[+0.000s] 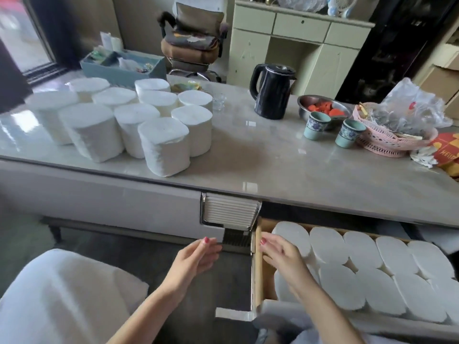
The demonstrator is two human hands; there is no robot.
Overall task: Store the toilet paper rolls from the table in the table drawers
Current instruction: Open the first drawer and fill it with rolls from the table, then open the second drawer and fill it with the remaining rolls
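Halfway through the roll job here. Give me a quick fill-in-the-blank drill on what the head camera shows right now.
1. The open drawer under the table is packed with ____.
2. The kettle on the table is ____ in colour.
3. Both hands, left and right, are holding ____.
4. The two cups stand in front of a metal bowl holding something ____ in colour.

Missing words: toilet paper rolls; black; nothing; orange-red.

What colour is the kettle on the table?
The kettle is black, with a silvery lid rim; the head view shows it clearly.
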